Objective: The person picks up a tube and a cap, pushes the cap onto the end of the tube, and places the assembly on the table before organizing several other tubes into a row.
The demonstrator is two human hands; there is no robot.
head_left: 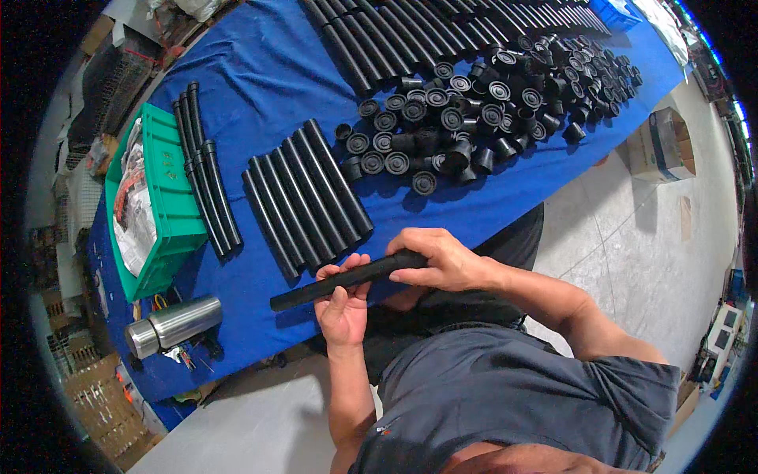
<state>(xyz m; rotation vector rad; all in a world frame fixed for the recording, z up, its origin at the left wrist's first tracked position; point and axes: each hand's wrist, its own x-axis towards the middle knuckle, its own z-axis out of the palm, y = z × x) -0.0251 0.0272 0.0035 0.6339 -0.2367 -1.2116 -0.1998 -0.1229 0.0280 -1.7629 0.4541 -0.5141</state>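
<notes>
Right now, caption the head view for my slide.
Both hands, left hand and right hand, grip a black tube above the blue table.

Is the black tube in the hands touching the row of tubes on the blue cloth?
Apart. The head view shows blue cloth between the held tube and the row of tubes.

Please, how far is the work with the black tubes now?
Done, it seems: three capped tubes lie beside the green bin. In hand: the left hand and right hand hold one black tube. Left: a row of plain tubes, many more tubes and a pile of caps.
</notes>
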